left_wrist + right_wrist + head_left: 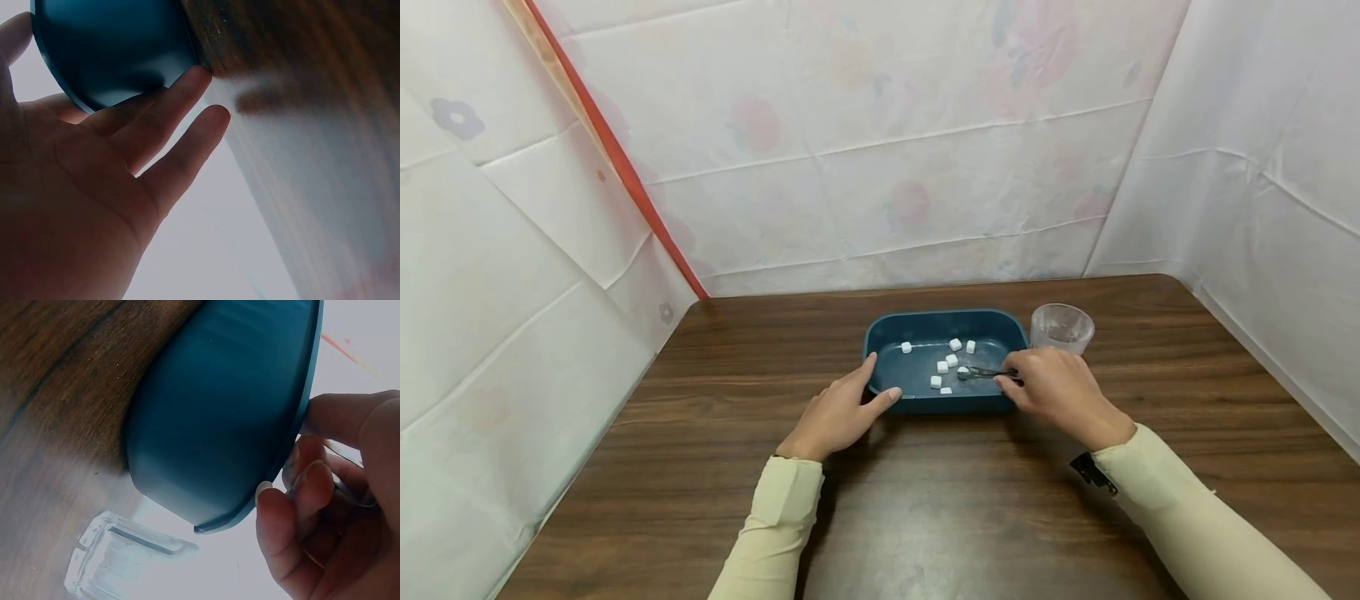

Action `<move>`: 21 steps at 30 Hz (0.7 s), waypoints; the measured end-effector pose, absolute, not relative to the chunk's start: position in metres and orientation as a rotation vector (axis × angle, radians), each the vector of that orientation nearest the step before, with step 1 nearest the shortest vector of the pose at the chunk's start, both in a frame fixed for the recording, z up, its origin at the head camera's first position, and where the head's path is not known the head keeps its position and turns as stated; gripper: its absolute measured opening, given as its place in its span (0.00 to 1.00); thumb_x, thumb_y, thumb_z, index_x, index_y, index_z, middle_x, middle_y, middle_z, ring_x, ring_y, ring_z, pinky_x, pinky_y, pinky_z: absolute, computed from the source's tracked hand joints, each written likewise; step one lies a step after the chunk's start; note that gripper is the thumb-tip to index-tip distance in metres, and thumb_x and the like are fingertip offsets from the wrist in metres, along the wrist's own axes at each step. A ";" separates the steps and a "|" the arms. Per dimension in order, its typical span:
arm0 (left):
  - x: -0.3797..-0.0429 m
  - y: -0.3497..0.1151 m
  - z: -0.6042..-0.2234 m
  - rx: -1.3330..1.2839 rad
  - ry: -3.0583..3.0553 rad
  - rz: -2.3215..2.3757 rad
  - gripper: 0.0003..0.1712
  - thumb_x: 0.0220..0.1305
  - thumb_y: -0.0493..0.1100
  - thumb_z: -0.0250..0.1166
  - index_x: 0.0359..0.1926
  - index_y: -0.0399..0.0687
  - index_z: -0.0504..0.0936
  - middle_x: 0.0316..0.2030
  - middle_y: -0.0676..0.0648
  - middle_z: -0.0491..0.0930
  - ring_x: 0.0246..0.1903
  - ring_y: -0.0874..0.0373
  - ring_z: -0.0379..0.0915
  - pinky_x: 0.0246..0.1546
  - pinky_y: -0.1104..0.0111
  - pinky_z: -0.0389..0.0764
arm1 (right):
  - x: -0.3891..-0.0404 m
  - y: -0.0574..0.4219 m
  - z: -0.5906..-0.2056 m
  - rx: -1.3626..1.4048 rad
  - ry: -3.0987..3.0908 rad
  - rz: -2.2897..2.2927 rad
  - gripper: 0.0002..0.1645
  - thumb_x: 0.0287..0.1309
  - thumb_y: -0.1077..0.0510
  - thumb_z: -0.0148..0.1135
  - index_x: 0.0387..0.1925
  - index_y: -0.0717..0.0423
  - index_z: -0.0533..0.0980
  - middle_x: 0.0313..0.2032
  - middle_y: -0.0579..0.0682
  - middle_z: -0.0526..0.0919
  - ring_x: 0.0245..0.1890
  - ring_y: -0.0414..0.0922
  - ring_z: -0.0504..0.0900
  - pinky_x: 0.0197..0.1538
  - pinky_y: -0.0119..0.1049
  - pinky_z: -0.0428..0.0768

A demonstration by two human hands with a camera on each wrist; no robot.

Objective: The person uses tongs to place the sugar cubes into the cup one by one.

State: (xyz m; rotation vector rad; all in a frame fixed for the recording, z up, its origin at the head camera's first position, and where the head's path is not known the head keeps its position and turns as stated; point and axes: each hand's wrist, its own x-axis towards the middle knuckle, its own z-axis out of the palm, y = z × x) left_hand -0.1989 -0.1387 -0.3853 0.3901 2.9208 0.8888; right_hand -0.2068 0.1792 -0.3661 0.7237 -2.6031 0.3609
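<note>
A dark blue rectangular tray (943,403) sits on the table with several small white cubes (955,344) spread over its floor. At its left end, my left hand (837,414) rests against the rim and outer wall, fingers fairly straight, as the left wrist view also shows the wall (119,50) beside the fingertips. My right hand (1060,392) grips small metal tongs (988,373) over the tray's right side. The tongs' tips are at one white cube (963,369). In the right wrist view, curled fingers (278,519) lie close to the rim, and the tips are hidden.
Just right of the tray, behind my right hand, stands a clear glass bowl (1062,325). The brown wooden table (700,467) meets white patterned sheeting (865,150) at the back and sides. A red strip (625,167) runs down the left corner.
</note>
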 end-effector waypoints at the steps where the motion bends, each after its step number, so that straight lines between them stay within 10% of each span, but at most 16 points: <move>1: -0.199 -0.139 -0.385 0.392 2.919 0.892 0.52 0.66 0.76 0.52 0.80 0.54 0.51 0.75 0.50 0.57 0.72 0.48 0.57 0.67 0.46 0.64 | -0.207 0.179 -0.367 0.722 -2.602 0.362 0.07 0.56 0.54 0.75 0.32 0.54 0.87 0.25 0.45 0.85 0.20 0.40 0.78 0.20 0.40 0.76; 21: -0.198 -0.139 -0.383 0.387 2.912 0.903 0.51 0.67 0.75 0.52 0.80 0.55 0.52 0.75 0.50 0.58 0.72 0.47 0.58 0.67 0.45 0.64 | -0.207 0.182 -0.360 0.672 -2.604 0.369 0.10 0.55 0.53 0.75 0.30 0.55 0.85 0.21 0.44 0.82 0.17 0.37 0.74 0.18 0.36 0.72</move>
